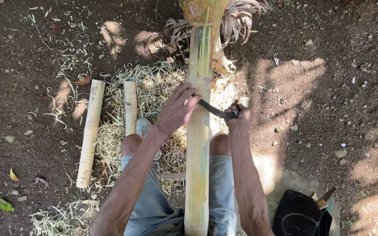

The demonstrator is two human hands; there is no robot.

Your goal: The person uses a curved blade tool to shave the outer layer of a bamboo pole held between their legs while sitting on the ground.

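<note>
The person sits on the ground with a long bamboo pole lying lengthwise between the knees, its far end near a palm stump. Both hands work a curved dark blade set across the pole: the left hand is closed over the blade's far end on top of the pole, and the right hand is clenched around the handle just beside the pole. The step in hand looks like shaving the pole's skin, judging by the pale shavings heaped around it. The next stroke would call for even pressure from both hands along the pole. Two shorter bamboo pieces lie to the left; a dark bag sits at right.
</note>
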